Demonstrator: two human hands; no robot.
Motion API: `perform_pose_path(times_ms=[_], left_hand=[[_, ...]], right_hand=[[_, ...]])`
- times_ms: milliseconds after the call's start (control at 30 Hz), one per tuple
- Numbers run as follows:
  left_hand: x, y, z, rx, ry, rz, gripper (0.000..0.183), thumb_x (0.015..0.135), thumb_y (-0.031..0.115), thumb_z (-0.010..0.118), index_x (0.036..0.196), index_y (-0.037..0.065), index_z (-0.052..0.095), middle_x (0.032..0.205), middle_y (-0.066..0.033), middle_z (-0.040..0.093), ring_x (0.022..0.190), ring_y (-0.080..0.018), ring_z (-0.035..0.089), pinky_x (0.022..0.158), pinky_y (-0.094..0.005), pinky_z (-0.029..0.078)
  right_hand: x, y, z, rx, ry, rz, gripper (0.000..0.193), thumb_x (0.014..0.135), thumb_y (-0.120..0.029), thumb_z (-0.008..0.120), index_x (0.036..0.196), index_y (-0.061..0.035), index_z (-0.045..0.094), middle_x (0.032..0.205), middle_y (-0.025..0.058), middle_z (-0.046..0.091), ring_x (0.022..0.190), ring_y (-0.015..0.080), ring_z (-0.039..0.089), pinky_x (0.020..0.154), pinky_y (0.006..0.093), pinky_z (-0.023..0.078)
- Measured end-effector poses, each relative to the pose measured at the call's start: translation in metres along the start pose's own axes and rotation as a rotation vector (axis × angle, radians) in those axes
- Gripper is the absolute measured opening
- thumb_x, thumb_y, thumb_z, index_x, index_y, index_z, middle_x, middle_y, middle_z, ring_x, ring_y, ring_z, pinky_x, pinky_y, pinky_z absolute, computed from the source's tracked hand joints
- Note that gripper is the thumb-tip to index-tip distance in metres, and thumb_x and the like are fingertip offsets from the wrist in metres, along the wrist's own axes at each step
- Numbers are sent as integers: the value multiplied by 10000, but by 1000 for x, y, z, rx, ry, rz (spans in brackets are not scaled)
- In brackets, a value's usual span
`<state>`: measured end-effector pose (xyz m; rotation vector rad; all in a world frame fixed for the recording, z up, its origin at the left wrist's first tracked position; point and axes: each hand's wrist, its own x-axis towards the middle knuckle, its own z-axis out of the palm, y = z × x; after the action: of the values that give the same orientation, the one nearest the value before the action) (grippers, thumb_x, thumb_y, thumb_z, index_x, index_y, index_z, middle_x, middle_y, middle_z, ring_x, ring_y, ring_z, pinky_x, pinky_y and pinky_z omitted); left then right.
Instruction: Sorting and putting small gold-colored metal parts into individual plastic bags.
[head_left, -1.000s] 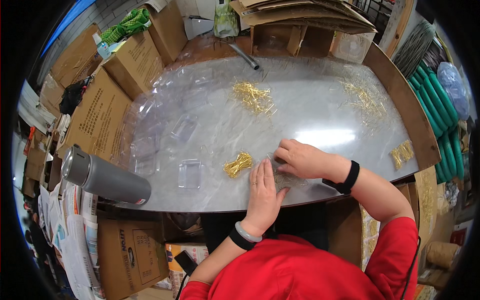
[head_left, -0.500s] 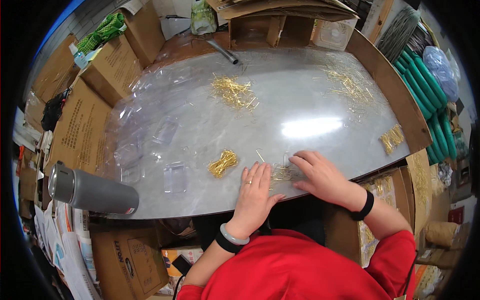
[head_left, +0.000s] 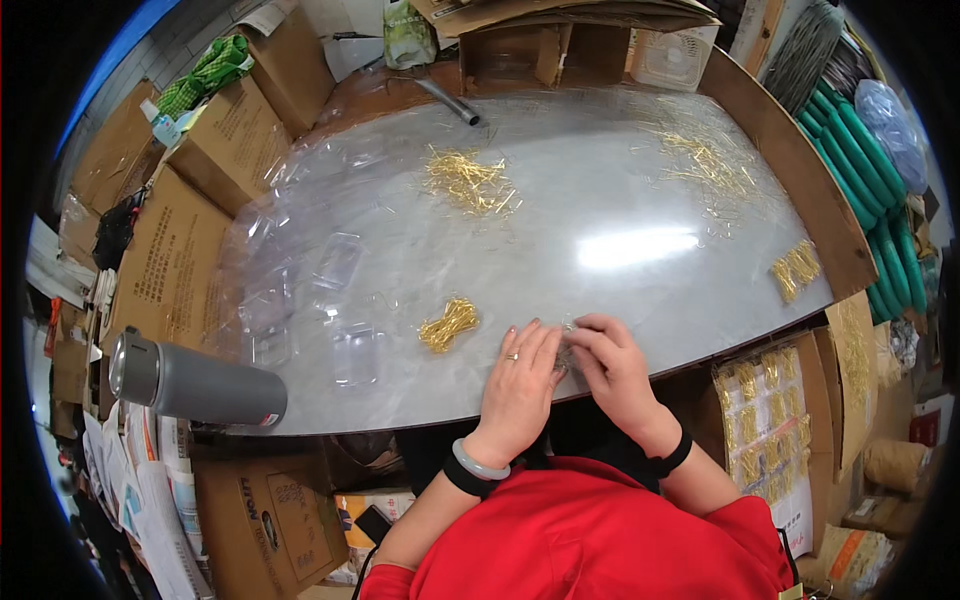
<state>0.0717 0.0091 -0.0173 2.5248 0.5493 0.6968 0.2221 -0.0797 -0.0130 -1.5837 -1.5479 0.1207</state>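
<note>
Near the table's front edge my two hands are close together over a small cluster of thin metal wire hooks [head_left: 563,353]. My left hand [head_left: 520,383] rests palm down with its fingers stretched out, along the left side of the cluster. My right hand [head_left: 612,378] has its fingers bent and closed on the wire pieces from the right. The fingers hide most of the cluster. Left of my hands lies a gathered bundle of gold wire hooks [head_left: 449,325]. A clear plastic box [head_left: 357,354] sits farther left.
Loose gold hooks form a pile [head_left: 468,182] at the far middle and a scatter [head_left: 708,165] at far right. Another bundle [head_left: 795,271] lies by the right edge. A grey bottle [head_left: 200,380] stands at front left, near clear plastic boxes [head_left: 265,305]. Cardboard panels [head_left: 800,170] border the table.
My right hand has moved left, up against my left hand, and its fingers have closed in. The wire hooks spread between the hands are now drawn together. The view has shifted slightly.
</note>
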Motion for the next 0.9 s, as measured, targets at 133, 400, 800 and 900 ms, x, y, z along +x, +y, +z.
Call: perform_pose_path(times_ms=[133,400,800,900], left_hand=[[-2,0,0,-11,33,46,547,888,15,641,1402,-32,460,1339,-226,547,1310,-424,481,1115,-503,403],[-7,-1,0,-177,56,-65,689,862,-53,602,1496,-32,331,1401,-267,470,1307,-443,478,1097,-469,415],[-20,-3,-30,-126,11,-84,747,848,60,701,1492,-48,339,1505,-269,360,1384,-459,382,1126,-469,364],[-26,9,-42,92,12,-189,553,857,92,732,1345,-44,512,1358,-238,497,1248,-447,494,1016,-479,433]], right_hand=[[1,-11,5,96,56,166,398,907,62,524,1301,17,552,1322,238,531,1194,408,555,1023,422,472],[10,-4,-17,119,-197,51,639,843,-3,593,1454,36,412,1449,234,473,1389,405,416,1157,456,345],[9,12,-9,-156,-251,-93,395,806,-158,767,1175,-78,650,1205,60,628,1170,292,553,993,413,434],[15,0,-12,-132,-170,-99,366,816,-144,756,1163,-79,657,1221,67,638,1201,292,559,1026,422,442]])
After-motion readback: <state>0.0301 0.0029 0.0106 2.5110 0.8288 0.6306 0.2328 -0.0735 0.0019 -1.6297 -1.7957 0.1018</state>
